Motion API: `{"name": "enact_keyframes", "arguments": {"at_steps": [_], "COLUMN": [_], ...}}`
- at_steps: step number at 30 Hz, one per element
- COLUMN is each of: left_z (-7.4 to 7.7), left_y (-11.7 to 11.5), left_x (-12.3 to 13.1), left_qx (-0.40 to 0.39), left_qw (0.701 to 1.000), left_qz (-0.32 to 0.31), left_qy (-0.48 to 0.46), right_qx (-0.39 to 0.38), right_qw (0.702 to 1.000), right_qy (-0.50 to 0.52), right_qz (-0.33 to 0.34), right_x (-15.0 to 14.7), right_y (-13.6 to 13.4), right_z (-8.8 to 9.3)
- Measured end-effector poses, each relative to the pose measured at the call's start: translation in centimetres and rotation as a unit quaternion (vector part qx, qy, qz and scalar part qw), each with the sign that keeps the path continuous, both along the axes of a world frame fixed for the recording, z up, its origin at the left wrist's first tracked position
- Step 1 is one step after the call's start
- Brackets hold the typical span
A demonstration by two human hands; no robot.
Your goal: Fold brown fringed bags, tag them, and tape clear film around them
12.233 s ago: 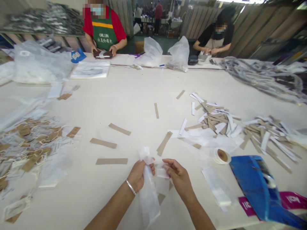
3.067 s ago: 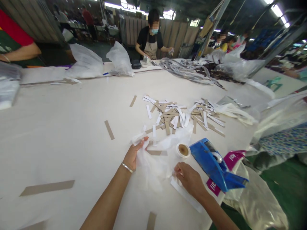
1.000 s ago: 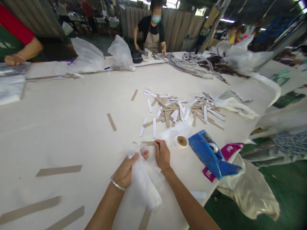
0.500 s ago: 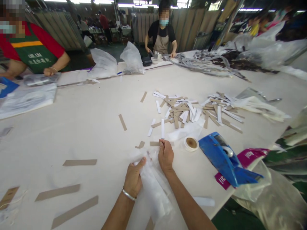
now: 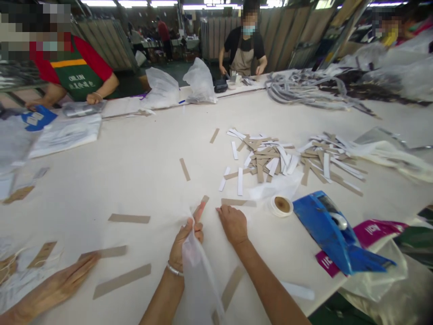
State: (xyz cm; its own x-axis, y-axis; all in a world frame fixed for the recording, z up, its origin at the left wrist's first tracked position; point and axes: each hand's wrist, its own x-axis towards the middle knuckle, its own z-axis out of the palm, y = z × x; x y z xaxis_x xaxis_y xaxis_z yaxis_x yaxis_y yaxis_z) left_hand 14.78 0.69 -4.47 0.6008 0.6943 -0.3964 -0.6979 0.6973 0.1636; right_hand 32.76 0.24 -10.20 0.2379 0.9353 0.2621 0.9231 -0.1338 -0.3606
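My left hand [image 5: 184, 243], with a silver bracelet at the wrist, is closed on a translucent white plastic bag [image 5: 199, 280] that hangs toward me. Its index finger shows through the bag's upper edge, beside a small brown strip [image 5: 205, 199]. Just right of it, my right hand [image 5: 233, 223] has its fingertips pinched together near the table, below a longer brown strip [image 5: 238, 202]; whether anything is between them is too small to make out. A roll of tape [image 5: 282, 205] lies to the right of that hand, beside a blue tape dispenser [image 5: 334, 230].
Piles of brown and white strips [image 5: 267, 155] lie on the white table [image 5: 142, 180]. Another person's hand [image 5: 67, 280] reaches in at the lower left over a brown strip. Two people stand across the table, near plastic bags [image 5: 199, 81] and grey bundled strips [image 5: 304, 90].
My right hand has come away from the bag, and its fingers point left. The bag now hangs from my left hand. Another person's hand has entered at lower left. The view has shifted left.
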Motion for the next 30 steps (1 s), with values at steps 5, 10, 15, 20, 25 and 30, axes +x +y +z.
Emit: {"name": "enact_keyframes", "arguments": {"at_steps": [5, 10, 15, 20, 25, 30], "left_z": [-1.5, -2.0, -1.8, -2.0, -1.0, -0.5], "left_y": [-1.4, -1.8, -1.2, -1.0, -1.1, -0.6], "left_x": [3.4, 4.9, 4.0, 3.9, 4.7, 3.7], "left_qx": [-0.014, 0.025, 0.014, 0.032, 0.098, 0.087], "left_qw": [0.994, 0.985, 0.975, 0.966, 0.952, 0.949], "left_qz": [-0.053, -0.024, -0.108, -0.16, -0.162, -0.152], "left_qy": [0.098, 0.171, 0.196, 0.202, 0.241, 0.262], "right_qx": [0.008, 0.046, 0.083, 0.051, 0.031, 0.041], "right_qw": [0.97, 0.915, 0.795, 0.612, 0.682, 0.892], "right_qy": [0.233, 0.389, 0.596, 0.788, 0.73, 0.451], "right_qz": [-0.072, -0.096, -0.073, -0.035, -0.021, -0.015], "right_x": [0.2, -1.2, -2.4, -2.9, -2.4, 3.0], "right_y": [0.4, 1.8, 3.1, 3.8, 4.6, 1.2], "right_z": [1.5, 3.1, 3.4, 3.3, 3.0, 4.4]}}
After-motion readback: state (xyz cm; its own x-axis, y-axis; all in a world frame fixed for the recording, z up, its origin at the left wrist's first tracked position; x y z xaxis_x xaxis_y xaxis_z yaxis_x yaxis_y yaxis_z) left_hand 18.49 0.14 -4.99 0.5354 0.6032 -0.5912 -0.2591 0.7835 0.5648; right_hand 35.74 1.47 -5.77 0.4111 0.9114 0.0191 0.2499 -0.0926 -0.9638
